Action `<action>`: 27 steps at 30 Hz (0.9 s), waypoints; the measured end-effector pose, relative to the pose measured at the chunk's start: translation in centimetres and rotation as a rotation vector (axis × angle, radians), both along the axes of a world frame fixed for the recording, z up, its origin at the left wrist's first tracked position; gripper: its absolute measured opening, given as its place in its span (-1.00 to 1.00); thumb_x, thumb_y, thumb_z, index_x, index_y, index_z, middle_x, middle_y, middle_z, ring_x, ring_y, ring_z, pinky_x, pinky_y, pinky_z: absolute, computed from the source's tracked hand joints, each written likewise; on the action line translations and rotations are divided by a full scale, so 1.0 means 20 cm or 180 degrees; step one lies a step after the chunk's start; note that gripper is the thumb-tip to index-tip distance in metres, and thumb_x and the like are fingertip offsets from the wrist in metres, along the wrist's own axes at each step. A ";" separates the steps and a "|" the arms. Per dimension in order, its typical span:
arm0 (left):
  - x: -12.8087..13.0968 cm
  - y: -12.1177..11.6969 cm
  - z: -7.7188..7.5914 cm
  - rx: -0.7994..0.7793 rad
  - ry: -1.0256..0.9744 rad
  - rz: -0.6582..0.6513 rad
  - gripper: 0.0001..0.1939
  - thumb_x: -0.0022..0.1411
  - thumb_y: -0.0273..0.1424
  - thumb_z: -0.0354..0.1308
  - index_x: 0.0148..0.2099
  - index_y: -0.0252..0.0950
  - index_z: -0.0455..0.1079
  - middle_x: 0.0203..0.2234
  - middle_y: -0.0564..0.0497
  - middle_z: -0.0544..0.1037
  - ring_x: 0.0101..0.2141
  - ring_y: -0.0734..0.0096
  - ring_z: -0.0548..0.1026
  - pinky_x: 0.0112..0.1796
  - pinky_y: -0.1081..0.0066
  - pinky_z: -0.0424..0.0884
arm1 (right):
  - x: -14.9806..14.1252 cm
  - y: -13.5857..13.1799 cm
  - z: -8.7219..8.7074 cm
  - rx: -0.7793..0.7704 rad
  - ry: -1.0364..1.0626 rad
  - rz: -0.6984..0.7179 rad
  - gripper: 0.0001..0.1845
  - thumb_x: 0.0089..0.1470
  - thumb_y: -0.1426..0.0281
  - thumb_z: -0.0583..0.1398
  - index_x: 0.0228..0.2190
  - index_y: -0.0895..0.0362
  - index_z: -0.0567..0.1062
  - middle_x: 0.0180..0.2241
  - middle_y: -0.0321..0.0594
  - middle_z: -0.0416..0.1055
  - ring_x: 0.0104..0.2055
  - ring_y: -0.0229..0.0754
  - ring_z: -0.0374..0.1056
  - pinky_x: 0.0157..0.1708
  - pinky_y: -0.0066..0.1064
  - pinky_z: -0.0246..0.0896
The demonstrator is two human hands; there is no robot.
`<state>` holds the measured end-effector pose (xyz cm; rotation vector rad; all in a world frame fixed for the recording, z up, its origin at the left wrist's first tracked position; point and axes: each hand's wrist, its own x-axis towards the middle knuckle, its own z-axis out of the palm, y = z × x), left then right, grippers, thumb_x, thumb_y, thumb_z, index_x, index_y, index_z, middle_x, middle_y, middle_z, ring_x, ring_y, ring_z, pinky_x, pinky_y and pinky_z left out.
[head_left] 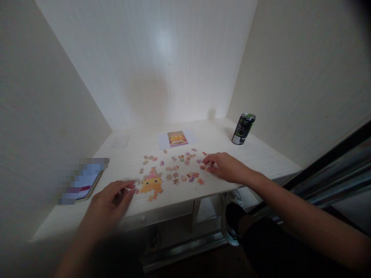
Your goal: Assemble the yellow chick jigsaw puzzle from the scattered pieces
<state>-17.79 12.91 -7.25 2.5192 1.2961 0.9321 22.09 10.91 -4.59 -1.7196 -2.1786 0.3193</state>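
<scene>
A partly joined jigsaw puzzle (151,184) lies near the table's front edge, showing a yellow face with two dark eyes and a pink top. Just to its left is my left hand (111,199), thumb and fingers curled with a small gap between the tips; I see no piece in them. My right hand (227,166) reaches in from the right, thumb and index finger closed about a small puzzle piece (206,167) at the right end of the loose pieces. Several loose puzzle pieces (176,175) lie scattered between the hands.
Behind the pieces lies a reference picture (177,139) on a white sheet. A dark drink can (243,129) stands at the back right of the white table (214,141). A phone (87,179), partly blurred, rests at the left. Walls enclose the back and both sides.
</scene>
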 end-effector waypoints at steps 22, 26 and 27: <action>0.00 -0.01 0.01 0.0088 -0.0166 -0.0095 -0.77 0.34 -0.25 0.14 -0.02 -0.22 0.41 -0.24 0.02 0.47 -0.32 0.44 0.43 -0.32 0.45 0.36 | -0.13 0.07 -0.07 -0.0128 0.1888 -0.0053 -0.79 -0.02 0.50 0.30 -0.26 0.16 0.52 -0.34 -0.21 0.53 -0.33 -0.22 0.46 -0.25 -0.35 0.37; 0.04 -0.05 0.04 0.0451 -0.0343 -0.0148 -0.84 0.34 -0.35 0.16 -0.06 -0.26 0.42 -0.25 0.02 0.48 -0.33 0.46 0.43 -0.28 0.43 0.37 | -0.24 0.08 -0.03 -0.0576 0.3004 0.0021 -0.74 -0.12 0.46 0.37 -0.31 0.18 0.48 -0.32 -0.19 0.55 -0.29 -0.20 0.50 -0.25 -0.34 0.43; 0.07 -0.07 0.05 0.0503 -0.0389 -0.0165 -0.86 0.33 -0.39 0.17 -0.06 -0.26 0.43 -0.25 0.02 0.48 -0.32 0.47 0.43 -0.26 0.43 0.38 | -0.28 0.07 -0.02 -0.0653 0.3113 0.0028 -0.72 -0.14 0.45 0.38 -0.33 0.18 0.48 -0.33 -0.18 0.55 -0.30 -0.20 0.50 -0.30 -0.35 0.43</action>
